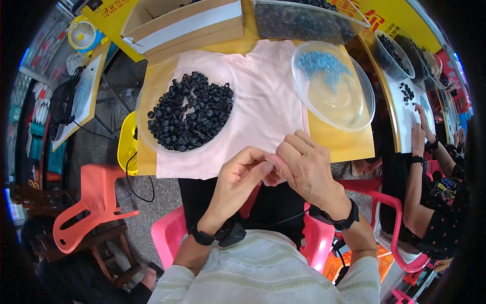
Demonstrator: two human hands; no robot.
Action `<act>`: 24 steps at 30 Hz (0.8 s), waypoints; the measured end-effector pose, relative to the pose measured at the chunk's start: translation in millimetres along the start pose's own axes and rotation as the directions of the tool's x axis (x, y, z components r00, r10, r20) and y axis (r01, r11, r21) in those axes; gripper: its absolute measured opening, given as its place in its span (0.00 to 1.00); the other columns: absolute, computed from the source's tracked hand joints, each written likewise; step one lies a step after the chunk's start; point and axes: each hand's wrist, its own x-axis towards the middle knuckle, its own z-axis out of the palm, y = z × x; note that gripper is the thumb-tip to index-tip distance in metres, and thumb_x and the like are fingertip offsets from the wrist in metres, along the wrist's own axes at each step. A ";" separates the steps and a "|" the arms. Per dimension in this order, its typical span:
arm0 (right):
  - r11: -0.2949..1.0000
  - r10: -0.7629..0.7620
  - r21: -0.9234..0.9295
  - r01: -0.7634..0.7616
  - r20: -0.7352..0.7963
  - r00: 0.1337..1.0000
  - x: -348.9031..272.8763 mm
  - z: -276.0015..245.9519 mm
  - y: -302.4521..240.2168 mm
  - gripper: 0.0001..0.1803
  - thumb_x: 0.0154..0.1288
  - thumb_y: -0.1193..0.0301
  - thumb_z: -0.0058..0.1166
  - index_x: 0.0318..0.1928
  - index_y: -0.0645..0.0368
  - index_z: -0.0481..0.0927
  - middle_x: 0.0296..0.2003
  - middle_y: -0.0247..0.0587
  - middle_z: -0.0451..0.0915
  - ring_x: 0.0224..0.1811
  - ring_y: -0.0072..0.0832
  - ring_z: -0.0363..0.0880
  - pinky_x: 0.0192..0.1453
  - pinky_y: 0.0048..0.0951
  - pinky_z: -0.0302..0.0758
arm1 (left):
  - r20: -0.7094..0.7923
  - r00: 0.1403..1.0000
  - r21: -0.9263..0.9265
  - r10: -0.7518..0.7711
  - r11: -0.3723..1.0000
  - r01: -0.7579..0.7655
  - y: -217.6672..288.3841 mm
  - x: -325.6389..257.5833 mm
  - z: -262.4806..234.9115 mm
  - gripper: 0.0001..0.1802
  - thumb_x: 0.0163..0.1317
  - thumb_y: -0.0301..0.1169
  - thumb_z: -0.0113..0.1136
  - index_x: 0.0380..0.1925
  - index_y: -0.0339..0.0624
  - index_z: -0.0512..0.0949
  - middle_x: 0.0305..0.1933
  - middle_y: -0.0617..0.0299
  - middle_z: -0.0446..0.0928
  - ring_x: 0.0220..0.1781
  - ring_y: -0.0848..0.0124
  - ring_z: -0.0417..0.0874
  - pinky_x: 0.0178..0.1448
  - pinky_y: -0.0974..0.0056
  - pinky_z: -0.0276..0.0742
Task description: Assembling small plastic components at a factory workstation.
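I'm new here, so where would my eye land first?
Probably on the black pieces in the clear tray at left. Then the blue bits in the clear dish at right. At centre, by the pink cloth, left fingers and right fingers meet.

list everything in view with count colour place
left rounded plastic tray: one, clear, table
chunky pieces: many, black, left tray
right rounded plastic tray: one, clear, table
tiny pieces: many, blue, right tray
cloth: one, pale pink, across table
cardboard box: one, brown, back left
plastic bin: one, clear, back right
table: one, yellow, centre
plastic chairs: several, orange or pink, floor
desk fan: one, yellow, left
coworker's hands: two, right
left fingers: bare, centre
right fingers: bare, centre
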 end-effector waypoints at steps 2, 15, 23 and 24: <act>0.999 -0.014 0.035 0.014 0.021 1.000 -3.7 2.2 0.5 0.12 0.59 0.68 0.60 0.25 0.57 0.70 0.25 0.39 0.68 0.29 0.36 0.71 0.31 0.33 0.70 | 0.048 0.997 -0.018 -0.053 0.998 0.054 -0.3 -2.1 -4.9 0.12 0.74 0.33 0.52 0.46 0.34 0.75 0.40 0.59 0.81 0.40 0.74 0.82 0.47 0.69 0.79; 0.997 0.041 0.063 -0.048 0.115 0.993 -17.0 3.3 4.0 0.12 0.63 0.67 0.58 0.28 0.58 0.70 0.27 0.41 0.69 0.33 0.39 0.73 0.33 0.35 0.71 | 0.123 0.968 -0.196 -0.217 0.951 0.238 -8.5 -1.8 -7.0 0.11 0.73 0.33 0.53 0.43 0.35 0.76 0.40 0.57 0.81 0.38 0.72 0.83 0.44 0.68 0.79; 0.981 0.138 0.140 -0.138 0.009 0.990 -10.3 -17.9 1.4 0.17 0.60 0.59 0.61 0.35 0.58 0.73 0.34 0.39 0.75 0.39 0.37 0.76 0.37 0.34 0.74 | -0.069 0.996 -0.199 -0.049 0.979 0.035 0.1 1.3 1.3 0.07 0.70 0.28 0.55 0.44 0.36 0.76 0.41 0.59 0.82 0.42 0.75 0.83 0.46 0.69 0.79; 0.992 0.105 0.067 -0.104 -0.011 0.994 -9.6 -17.3 -2.4 0.17 0.59 0.59 0.61 0.36 0.58 0.73 0.34 0.38 0.74 0.38 0.36 0.76 0.36 0.34 0.74 | -0.078 0.996 -0.178 -0.041 0.984 0.027 -1.4 0.8 1.5 0.08 0.70 0.28 0.56 0.44 0.36 0.76 0.41 0.59 0.82 0.42 0.75 0.83 0.47 0.69 0.79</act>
